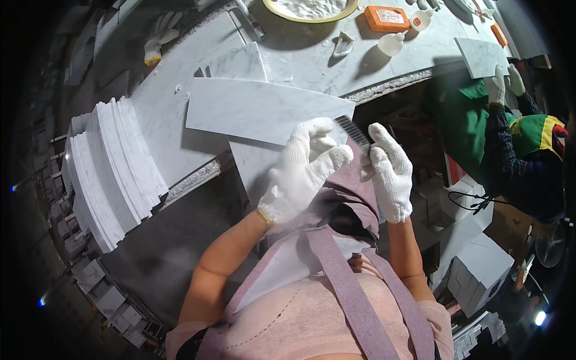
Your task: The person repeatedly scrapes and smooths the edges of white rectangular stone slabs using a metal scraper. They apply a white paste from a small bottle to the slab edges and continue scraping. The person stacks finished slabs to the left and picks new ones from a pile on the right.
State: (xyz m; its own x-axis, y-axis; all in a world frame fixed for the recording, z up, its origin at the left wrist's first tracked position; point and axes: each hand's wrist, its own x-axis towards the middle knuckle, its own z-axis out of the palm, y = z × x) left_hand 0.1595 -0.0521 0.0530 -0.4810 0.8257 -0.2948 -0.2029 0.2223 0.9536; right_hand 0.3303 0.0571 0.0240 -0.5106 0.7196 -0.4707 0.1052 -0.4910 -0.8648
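Observation:
My right hand (391,177), in a white knit glove, pinches a dark striped strip (352,132) that looks like a comb. The strip slants up and left from my fingertips toward a slab's corner. My left hand (303,168), gloved the same way, has its thumb apart from its curled fingers and nothing visible between them. It is over the near edge of a long grey-white marble slab (258,108), which tapers toward its right end. Beneath that slab another marble piece (251,161) sticks out toward me, partly hidden by my left hand.
A stack of marble slabs (114,168) stands at the left. Along the worktop (300,57) are a rimmed basin (312,19) of white material, an orange box (387,19), a translucent squeeze bulb (392,44) and a stone scrap (343,45). At right, a co-worker (504,126) touches a marble piece (482,57).

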